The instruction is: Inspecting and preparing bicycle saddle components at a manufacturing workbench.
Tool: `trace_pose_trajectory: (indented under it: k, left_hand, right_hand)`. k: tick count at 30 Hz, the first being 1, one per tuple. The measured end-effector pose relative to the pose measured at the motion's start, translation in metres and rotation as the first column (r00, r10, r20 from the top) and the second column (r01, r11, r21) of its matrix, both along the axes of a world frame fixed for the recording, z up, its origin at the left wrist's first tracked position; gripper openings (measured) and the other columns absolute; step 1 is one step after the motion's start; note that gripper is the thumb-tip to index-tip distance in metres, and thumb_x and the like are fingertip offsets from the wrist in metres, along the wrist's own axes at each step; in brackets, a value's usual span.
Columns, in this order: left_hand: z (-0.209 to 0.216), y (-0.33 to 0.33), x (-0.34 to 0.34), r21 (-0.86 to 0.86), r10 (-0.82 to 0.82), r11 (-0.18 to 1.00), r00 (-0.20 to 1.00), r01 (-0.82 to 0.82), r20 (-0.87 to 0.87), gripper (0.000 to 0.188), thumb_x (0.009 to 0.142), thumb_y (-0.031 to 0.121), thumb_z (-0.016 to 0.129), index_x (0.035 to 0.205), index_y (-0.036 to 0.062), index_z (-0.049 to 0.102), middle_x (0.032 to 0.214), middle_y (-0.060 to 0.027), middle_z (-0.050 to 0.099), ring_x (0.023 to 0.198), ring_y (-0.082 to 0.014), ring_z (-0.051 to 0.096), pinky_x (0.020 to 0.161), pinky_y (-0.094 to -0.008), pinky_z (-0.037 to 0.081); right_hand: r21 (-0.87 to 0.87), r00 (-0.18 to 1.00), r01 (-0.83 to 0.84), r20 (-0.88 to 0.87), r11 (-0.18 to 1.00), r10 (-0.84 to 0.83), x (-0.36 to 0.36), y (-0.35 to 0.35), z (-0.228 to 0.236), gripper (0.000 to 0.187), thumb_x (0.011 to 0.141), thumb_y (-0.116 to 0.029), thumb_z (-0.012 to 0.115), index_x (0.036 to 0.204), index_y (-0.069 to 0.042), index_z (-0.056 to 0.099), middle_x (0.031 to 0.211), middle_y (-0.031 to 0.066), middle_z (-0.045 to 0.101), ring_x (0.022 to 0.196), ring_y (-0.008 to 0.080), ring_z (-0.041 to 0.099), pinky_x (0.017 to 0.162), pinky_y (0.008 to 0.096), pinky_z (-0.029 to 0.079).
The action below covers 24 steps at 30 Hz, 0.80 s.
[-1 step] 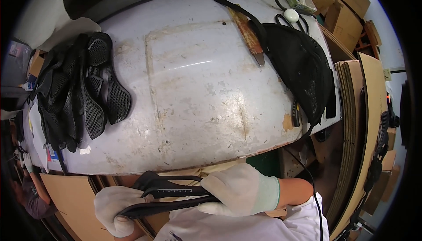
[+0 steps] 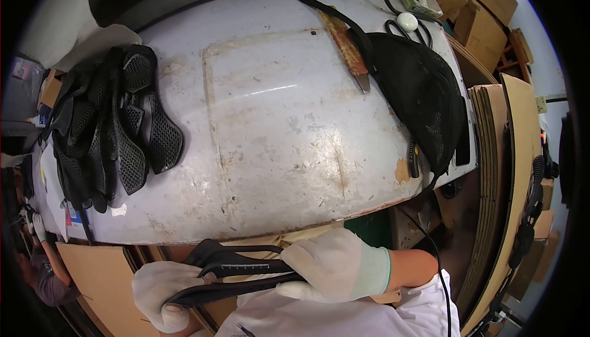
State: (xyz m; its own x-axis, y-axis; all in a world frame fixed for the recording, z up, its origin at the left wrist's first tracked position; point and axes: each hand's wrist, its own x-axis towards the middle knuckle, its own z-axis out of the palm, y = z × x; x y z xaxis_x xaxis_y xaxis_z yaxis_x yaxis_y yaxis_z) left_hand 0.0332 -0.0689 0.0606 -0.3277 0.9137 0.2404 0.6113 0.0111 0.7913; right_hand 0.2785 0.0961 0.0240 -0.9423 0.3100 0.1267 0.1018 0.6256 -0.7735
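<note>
At the near edge of the bench, both my gloved hands hold a long black curved piece [image 2: 246, 267] with white scale marks along it; its exact kind is unclear. My left hand [image 2: 161, 294] is closed round its left end, thumb bent over the lower strip. The right end sits in my right hand [image 2: 329, 266], fingers over the top and thumb below. A gap shows between the piece's upper and lower strips. Left on the bench lies a pile of black mesh-faced padded pieces [image 2: 132, 158]. Far right rests a black mesh bag-like piece [image 2: 412, 85] with a strap.
The worn white bench [image 2: 270, 152] spans the middle. A rusty blade-like tool [image 2: 347, 48] and a dark-handled tool [image 2: 413, 158] lie by the mesh piece. Cardboard sheets [image 2: 491, 152] stand at right. A black cable [image 2: 439, 257] hangs beside my right arm. Another person [image 2: 52, 269] works far left.
</note>
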Motion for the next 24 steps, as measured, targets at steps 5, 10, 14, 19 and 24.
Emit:
trace_pose_trajectory:
  k: [5, 10, 14, 19, 24]
  left_hand:
    - [0.007, 0.002, 0.014, -0.043, 0.157, 0.986, 0.987, -0.159, -0.037, 0.08, 0.102, 0.066, 0.045, 0.067, -0.0012, 0.07, 0.061, -0.0117, 0.069, 0.057, -0.0294, 0.07, 0.06, -0.0363, 0.056]
    - [0.011, 0.0, 0.019, -0.035, 0.167, 0.985, 0.984, -0.169, -0.07, 0.078, 0.103, 0.064, 0.044, 0.069, -0.0003, 0.072, 0.063, -0.0125, 0.07, 0.057, -0.0282, 0.07, 0.06, -0.0353, 0.055]
    - [0.005, -0.001, 0.004, -0.076, 0.113, 0.99, 0.991, -0.118, -0.068, 0.076, 0.103, 0.063, 0.045, 0.071, 0.0001, 0.072, 0.066, -0.0135, 0.072, 0.058, -0.028, 0.07, 0.061, -0.0356, 0.055]
    - [-0.004, -0.004, -0.017, -0.015, -0.106, 0.994, 0.99, 0.108, 0.098, 0.073, 0.108, 0.056, 0.044, 0.077, -0.0033, 0.074, 0.07, -0.0147, 0.075, 0.06, -0.0307, 0.075, 0.059, -0.0371, 0.062]
    - [-0.006, -0.022, -0.01, 0.053, -0.035, 0.998, 0.996, 0.031, 0.077, 0.074, 0.106, 0.06, 0.044, 0.069, 0.0005, 0.069, 0.064, -0.0127, 0.071, 0.057, -0.0279, 0.07, 0.058, -0.0346, 0.056]
  right_hand:
    - [0.064, 0.999, 0.005, 0.051, 0.998, -0.008, 0.001, -0.004, -0.001, 0.041, 0.092, -0.041, 0.072, 0.089, -0.002, 0.06, 0.062, 0.0086, 0.05, 0.049, 0.0281, 0.055, 0.044, 0.0413, 0.043]
    - [0.004, 1.0, 0.009, 0.017, 1.0, -0.009, 0.003, -0.007, -0.003, 0.043, 0.093, -0.043, 0.073, 0.091, -0.001, 0.062, 0.061, 0.008, 0.051, 0.049, 0.0287, 0.056, 0.044, 0.0414, 0.042]
    - [-0.028, 1.0, 0.005, -0.013, 1.0, -0.005, 0.004, -0.004, -0.016, 0.048, 0.094, -0.046, 0.073, 0.099, 0.001, 0.064, 0.065, 0.0103, 0.056, 0.052, 0.03, 0.059, 0.046, 0.0406, 0.044]
    - [-0.146, 0.991, -0.063, -0.129, 0.987, 0.044, 0.011, -0.009, -0.015, 0.053, 0.093, -0.04, 0.076, 0.118, 0.005, 0.065, 0.08, 0.0154, 0.067, 0.064, 0.0317, 0.067, 0.053, 0.0384, 0.053]
    - [-0.124, 0.99, -0.096, -0.119, 0.988, 0.081, 0.009, -0.005, -0.012, 0.045, 0.093, -0.032, 0.077, 0.116, 0.005, 0.066, 0.09, 0.0159, 0.071, 0.065, 0.0294, 0.068, 0.054, 0.0358, 0.054]
